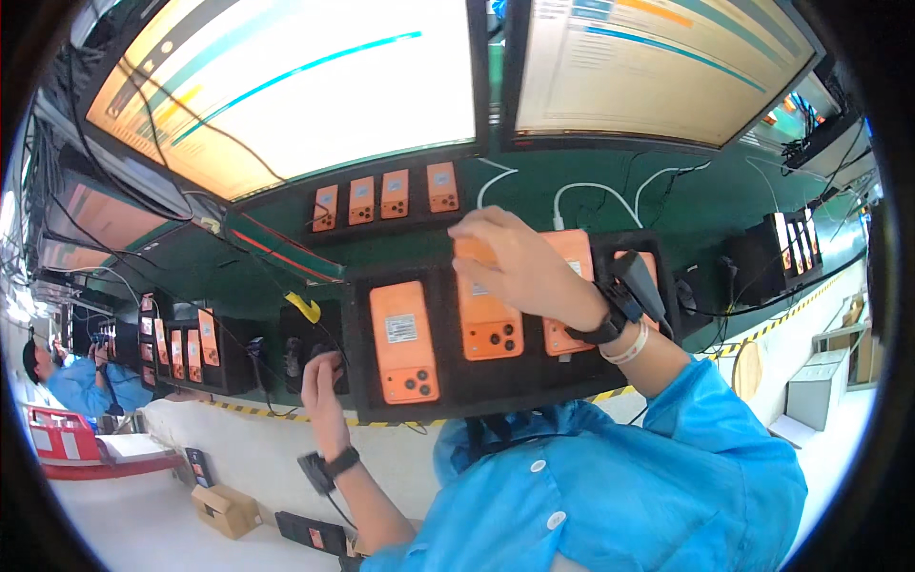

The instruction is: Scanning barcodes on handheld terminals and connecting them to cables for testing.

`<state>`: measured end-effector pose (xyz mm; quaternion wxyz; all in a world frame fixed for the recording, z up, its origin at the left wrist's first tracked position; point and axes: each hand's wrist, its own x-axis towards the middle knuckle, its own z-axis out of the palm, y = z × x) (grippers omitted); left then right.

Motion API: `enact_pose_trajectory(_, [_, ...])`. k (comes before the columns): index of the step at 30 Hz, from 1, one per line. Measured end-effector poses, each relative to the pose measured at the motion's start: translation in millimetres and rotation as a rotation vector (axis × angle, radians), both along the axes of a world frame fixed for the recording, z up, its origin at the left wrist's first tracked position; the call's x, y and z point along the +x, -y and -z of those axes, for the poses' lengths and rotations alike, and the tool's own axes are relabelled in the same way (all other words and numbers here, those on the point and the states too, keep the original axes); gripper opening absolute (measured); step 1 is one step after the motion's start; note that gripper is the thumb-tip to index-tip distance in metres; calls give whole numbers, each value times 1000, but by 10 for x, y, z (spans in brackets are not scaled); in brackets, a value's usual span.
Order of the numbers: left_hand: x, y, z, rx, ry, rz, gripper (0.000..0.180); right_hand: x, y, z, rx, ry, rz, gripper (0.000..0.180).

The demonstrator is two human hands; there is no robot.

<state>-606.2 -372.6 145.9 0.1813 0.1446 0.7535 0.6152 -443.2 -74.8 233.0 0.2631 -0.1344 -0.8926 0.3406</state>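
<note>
Orange phone [484,319] ptly hidden under R hand [519,267], L hand [325,405] apart; can't tell grips.

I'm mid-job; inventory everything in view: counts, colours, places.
Large monitors: two, black frames, bench back
Bench: one, green, centre
Tray: one, black, bench front
Tray phones: four, orange, in tray
Back phones: four, orange, below left monitor
Tag: one, yellow, left of tray
Side racks: two, black, left and right
Cables: uncountable, black and white, throughout
Basket: one, red, far left
Cardboard box: one, brown, floor, lower left
Co-worker: one, blue clothing, far left
Left hand: one, black wristband, left of tray
Right hand: one, black wristband, over tray phone
</note>
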Motion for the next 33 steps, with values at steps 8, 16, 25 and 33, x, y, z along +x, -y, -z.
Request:
enact_pose_trajectory(8, [-1228,-1155,1456,233,436,247,25,218,789,11,-161,140,153,18])
enact_pose_trajectory(16, [-2090,-2291,2768,628,1028,-220,21,696,1153,67,-166,204,675,13])
enact_pose_trajectory(25, [-1983,-2903,2738,600,999,-232,30,820,1306,147,-319,92,895,13])
enact_pose_trajectory(33, [-1511,-2290,2133,144,421,441,17,862,1228,218,-393,34,909,13])
